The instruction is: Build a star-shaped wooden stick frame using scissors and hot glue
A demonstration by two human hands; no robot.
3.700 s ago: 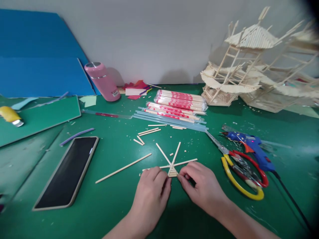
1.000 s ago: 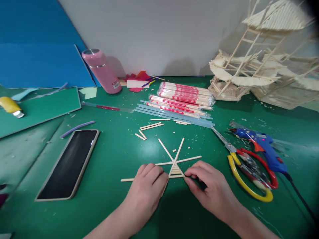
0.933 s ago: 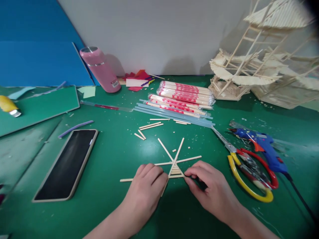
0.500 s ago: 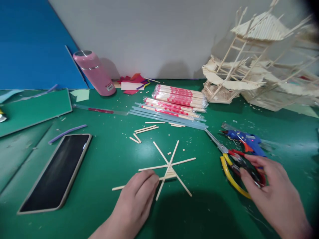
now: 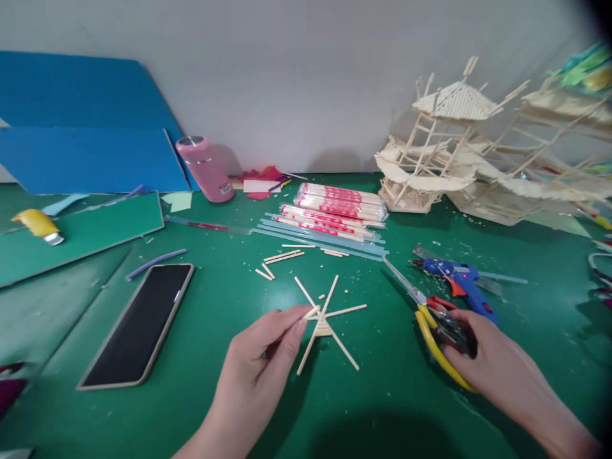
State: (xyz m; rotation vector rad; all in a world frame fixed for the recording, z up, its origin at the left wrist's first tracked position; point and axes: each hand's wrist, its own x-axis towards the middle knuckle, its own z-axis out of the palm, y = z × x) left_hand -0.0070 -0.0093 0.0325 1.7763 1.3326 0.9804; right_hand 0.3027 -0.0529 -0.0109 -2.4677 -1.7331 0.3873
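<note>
Between the thumb and fingers of my left hand (image 5: 268,350) is a short wooden stick (image 5: 312,313), raised over the table. Just beyond it lies a star of crossed wooden sticks (image 5: 329,325), with several short pieces side by side in its lower gap. My right hand (image 5: 492,357) is closed around a red-and-black-handled tool (image 5: 456,331); its working end is hidden. Yellow-handled scissors (image 5: 433,344) lie against that tool, blades pointing up and left. Behind the right hand rests a blue glue gun (image 5: 454,274).
A phone (image 5: 138,325) lies at left. Wrapped bundles of sticks (image 5: 339,201) and pale blue glue sticks (image 5: 329,241) lie at the back, near a pink bottle (image 5: 208,172). A stick-built model (image 5: 430,166) stands back right. A yellow cutter (image 5: 38,224) rests on a green board (image 5: 109,223).
My left hand has lifted the stick off the table and turned it toward the star. My right hand has closed more around the red-and-black-handled tool. The view has tilted up and shifted.
</note>
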